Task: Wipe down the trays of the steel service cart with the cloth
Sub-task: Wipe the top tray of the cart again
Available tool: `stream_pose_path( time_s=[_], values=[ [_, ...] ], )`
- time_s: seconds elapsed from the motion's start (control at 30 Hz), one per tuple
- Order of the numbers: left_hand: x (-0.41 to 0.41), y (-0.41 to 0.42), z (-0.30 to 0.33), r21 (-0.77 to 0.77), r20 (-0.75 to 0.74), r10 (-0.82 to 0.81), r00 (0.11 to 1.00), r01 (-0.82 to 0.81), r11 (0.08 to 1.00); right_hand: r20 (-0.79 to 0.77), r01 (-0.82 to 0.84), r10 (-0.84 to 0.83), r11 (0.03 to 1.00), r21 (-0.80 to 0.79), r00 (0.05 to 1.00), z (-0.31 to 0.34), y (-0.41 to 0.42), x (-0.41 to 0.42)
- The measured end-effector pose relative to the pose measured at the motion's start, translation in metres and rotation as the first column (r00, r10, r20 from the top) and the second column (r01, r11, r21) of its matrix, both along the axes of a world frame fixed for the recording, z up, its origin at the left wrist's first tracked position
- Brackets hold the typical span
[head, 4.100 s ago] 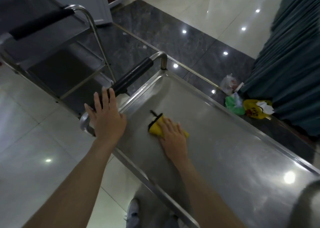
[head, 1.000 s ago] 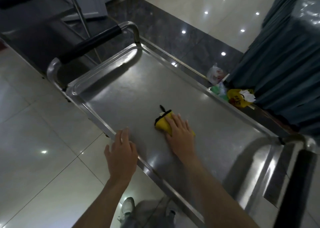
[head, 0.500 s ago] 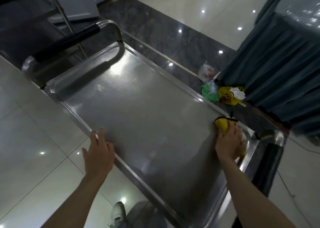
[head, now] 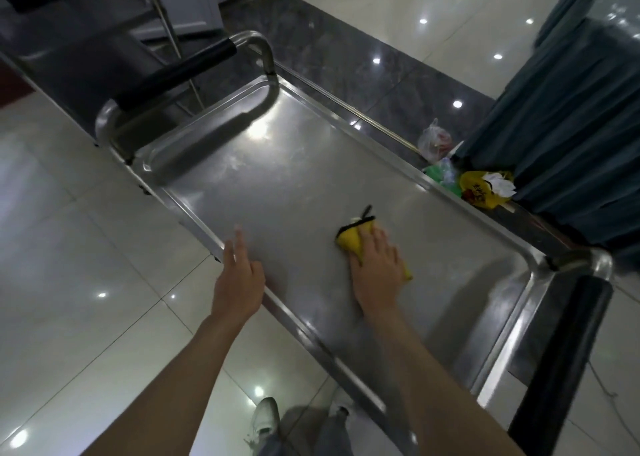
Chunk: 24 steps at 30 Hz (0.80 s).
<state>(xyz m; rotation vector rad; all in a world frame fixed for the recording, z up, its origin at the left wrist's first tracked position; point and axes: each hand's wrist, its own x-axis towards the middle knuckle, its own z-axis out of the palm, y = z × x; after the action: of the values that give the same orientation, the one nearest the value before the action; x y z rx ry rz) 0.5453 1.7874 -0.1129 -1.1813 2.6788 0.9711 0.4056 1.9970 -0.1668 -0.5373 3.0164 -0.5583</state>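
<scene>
Hands first, left to right: our left hand (head: 239, 279) rests with loose, spread fingers on the near rail of the top tray (head: 263, 178), holding nothing, left of centre in the frame. Our right hand (head: 377, 265) lies flat, fingers together, pressing the yellow cloth (head: 349, 239) onto the tray floor just right of centre. That cloth peeks out ahead of its fingertips. Running from the upper left of the frame to the lower right, the tray's long axis likely steers our next stroke, and our right hand alone can drive it.
</scene>
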Motion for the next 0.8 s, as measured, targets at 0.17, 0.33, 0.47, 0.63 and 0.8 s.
stream_pose_path(
  time_s=[0.17,0.33,0.47,0.63,0.8],
  values=[
    [0.004,-0.01,0.009,0.082,0.027,-0.052,0.998,0.05,0.995,-0.025,-0.329,0.33,0.944,0.032,0.944,0.002,-0.052,0.073],
    [0.0,-0.009,0.003,0.066,0.056,-0.036,0.998,0.032,0.997,-0.091,-0.473,0.474,0.881,0.033,0.876,-0.005,-0.037,0.087],
    [-0.006,-0.002,-0.002,0.017,0.091,0.015,0.996,-0.016,1.0,-0.078,-0.368,0.372,0.928,0.061,0.925,-0.003,0.0,0.064],
    [-0.02,0.015,-0.004,-0.033,0.163,0.08,0.983,-0.076,0.997,-0.02,-0.104,0.106,0.99,0.09,0.994,0.004,0.069,0.018],
    [-0.029,0.03,-0.014,-0.099,0.234,0.049,0.971,-0.027,0.995,0.039,0.171,-0.176,0.98,0.104,0.984,0.01,0.131,-0.036]
  ],
)
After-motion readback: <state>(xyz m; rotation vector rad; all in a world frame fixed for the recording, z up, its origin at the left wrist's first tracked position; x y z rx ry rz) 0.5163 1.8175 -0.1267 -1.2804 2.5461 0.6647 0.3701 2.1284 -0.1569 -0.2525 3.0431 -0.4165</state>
